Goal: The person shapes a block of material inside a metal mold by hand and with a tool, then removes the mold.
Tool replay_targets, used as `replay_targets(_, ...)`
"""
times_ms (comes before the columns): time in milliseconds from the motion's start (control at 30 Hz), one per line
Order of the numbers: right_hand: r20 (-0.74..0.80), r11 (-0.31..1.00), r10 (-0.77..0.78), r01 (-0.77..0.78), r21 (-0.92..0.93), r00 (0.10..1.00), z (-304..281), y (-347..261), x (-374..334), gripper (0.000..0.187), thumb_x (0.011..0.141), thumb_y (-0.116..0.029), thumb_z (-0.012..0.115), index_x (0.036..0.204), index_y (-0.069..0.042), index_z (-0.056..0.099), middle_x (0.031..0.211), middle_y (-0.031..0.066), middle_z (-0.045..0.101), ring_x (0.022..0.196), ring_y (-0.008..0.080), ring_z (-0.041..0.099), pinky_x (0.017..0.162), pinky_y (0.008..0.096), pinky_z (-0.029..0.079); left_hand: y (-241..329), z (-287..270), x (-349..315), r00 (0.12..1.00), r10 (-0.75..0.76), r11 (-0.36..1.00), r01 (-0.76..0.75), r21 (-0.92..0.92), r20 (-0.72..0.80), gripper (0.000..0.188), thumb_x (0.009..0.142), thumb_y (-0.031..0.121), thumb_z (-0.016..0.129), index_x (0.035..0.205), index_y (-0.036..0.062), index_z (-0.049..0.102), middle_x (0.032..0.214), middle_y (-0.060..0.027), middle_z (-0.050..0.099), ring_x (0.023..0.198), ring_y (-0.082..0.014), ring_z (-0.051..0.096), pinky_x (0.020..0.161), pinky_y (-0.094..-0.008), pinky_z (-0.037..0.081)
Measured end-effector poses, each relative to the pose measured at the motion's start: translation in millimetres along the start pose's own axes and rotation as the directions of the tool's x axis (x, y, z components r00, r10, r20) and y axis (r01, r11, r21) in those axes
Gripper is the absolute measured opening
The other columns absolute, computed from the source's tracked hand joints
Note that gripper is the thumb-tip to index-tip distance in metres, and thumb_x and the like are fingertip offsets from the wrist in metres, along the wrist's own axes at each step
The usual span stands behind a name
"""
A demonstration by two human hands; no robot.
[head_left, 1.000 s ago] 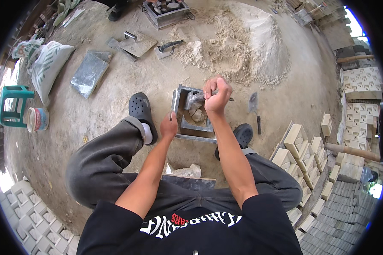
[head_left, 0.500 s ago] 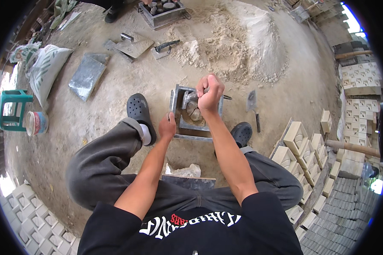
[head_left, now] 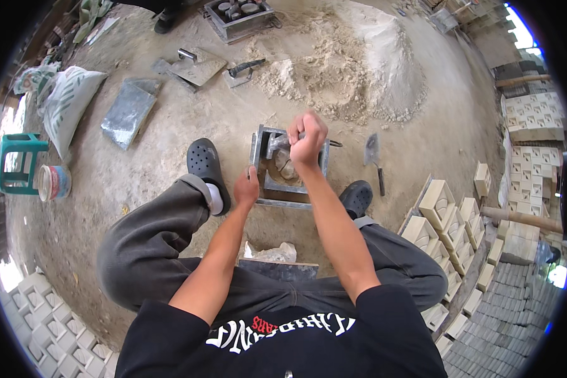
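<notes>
Between my feet stands a rectangular grey metal mould box point(head_left: 286, 203), with a rounded, sand-coloured form point(head_left: 285, 165) inside it. My left hand point(head_left: 246, 185) grips the box's near left side, thumb up along the rim. My right hand point(head_left: 308, 138) is closed in a fist above the box, round the handle of a hammer. The grey metal hammer head point(head_left: 274, 145) juts out to the left of the fist, over the box's inside. My fist and forearm hide most of the handle and part of the right wall.
A pointed trowel point(head_left: 372, 151) lies right of the box. Beyond are a sand-coloured powder heap point(head_left: 394, 69), a float point(head_left: 201, 65) and another mould box point(head_left: 242, 30). Patterned blocks point(head_left: 438, 205) stand at right; a metal plate point(head_left: 129, 113), sack point(head_left: 72, 104), green stool point(head_left: 20, 157) and bucket point(head_left: 55, 183) at left.
My right hand and the hammer have shifted slightly left; the hammer head shows more clearly. My left hand keeps its grip. Another person's hands have gone from the far mould box.
</notes>
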State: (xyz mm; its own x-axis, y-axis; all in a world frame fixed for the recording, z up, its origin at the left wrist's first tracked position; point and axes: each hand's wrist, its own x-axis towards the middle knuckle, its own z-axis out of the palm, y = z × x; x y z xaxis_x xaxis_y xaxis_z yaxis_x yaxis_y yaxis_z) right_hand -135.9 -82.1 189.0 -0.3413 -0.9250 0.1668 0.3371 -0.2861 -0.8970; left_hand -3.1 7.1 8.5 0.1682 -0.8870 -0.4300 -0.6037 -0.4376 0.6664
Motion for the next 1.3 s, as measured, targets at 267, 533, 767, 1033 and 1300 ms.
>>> replay_targets(267,0.036,0.999,-0.025,0.026,-0.027,0.999,-6.7,3.2,-4.2,0.029,0.09,-0.023,0.039,0.065,-0.008,0.038,0.05,0.0029,0.035,0.041,0.0103,0.03,0.042,0.027,0.027,-1.5,3.4,3.0,0.997,0.045,0.995,-0.05,-0.084,-0.057,0.045,0.096,0.044,0.039,0.106,0.0094,0.065,0.096,-0.022,0.065,0.092,-0.0426,0.061,0.078,-0.0493,0.046)
replay_targets(533,-0.019,0.997,0.031,-0.03,0.074,0.999,-3.8,-2.5,-10.0,0.03,0.089,-0.02,0.039,0.061,-0.007,0.037,0.053,0.0013,0.036,0.042,0.0091,0.033,0.041,0.0251,0.026,2.3,2.0,3.4,1.0,0.014,0.997,-0.016,-0.072,-0.028,0.048,0.096,0.046,0.039,0.104,0.0058,0.065,0.093,-0.0256,0.064,0.091,-0.0456,0.059,0.077,-0.0495,0.045)
replay_targets(767,-0.022,0.983,0.076,-0.071,0.169,0.997,-6.5,-10.3,-24.4,0.032,0.087,-0.02,0.039,0.058,-0.007,0.036,0.052,0.0028,0.038,0.042,0.01,0.035,0.041,0.0256,0.027,-5.6,0.6,4.8,1.0,0.016,0.997,-0.017,-0.082,-0.024,0.046,0.096,0.045,0.04,0.11,0.0102,0.065,0.097,-0.0229,0.065,0.094,-0.0439,0.06,0.08,-0.0486,0.046)
replay_targets(1033,0.015,0.989,0.116,-0.117,0.094,0.993,6.0,-14.9,-42.3,0.037,0.088,-0.022,0.041,0.056,-0.006,0.037,0.05,0.0032,0.037,0.042,0.0121,0.034,0.042,0.0269,0.027,-14.3,3.9,8.9,0.998,0.049,0.99,-0.053,-0.128,-0.03,0.05,0.095,0.049,0.039,0.108,0.0082,0.066,0.095,-0.0236,0.065,0.092,-0.0442,0.061,0.079,-0.0488,0.046)
replay_targets(1300,0.05,0.991,0.072,-0.078,0.112,0.996,24.6,-23.7,-59.5,0.038,0.089,-0.022,0.039,0.054,-0.005,0.038,0.05,0.0033,0.039,0.041,0.011,0.035,0.04,0.0266,0.027,-28.2,-35.2,77.2,0.95,0.123,0.987,-0.088,-0.132,0.287,0.058,0.091,0.048,0.051,0.101,-0.0067,0.066,0.085,-0.0285,0.066,0.083,-0.0413,0.067,0.076,-0.0454,0.052)
